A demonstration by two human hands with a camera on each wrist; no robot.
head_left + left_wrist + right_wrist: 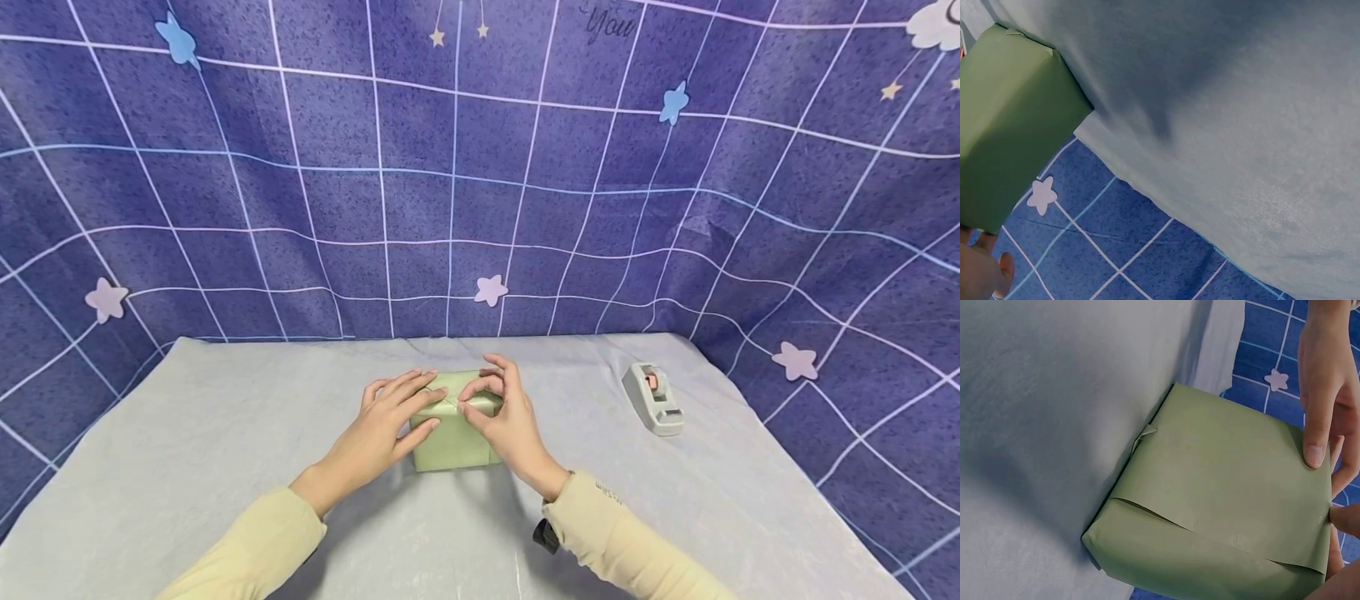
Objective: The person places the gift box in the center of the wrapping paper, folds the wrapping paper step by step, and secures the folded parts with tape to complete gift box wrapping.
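A box wrapped in light green paper stands on the cloth-covered table, its front face toward me. My left hand rests on its top left edge, fingers spread and fairly straight; in the right wrist view that hand's thumb lies against the front face. At the top front edge my right hand pinches a small pale piece, apparently tape, between thumb and index finger. The other right fingers are raised. A paper overlap crosses the front of the wrapped box in the right wrist view. The pinched piece is too small to see clearly.
A white tape dispenser with a roll in it stands at the right of the table. Pale grey cloth covers the tabletop. Behind and beside it hangs a blue curtain with grid lines and stars.
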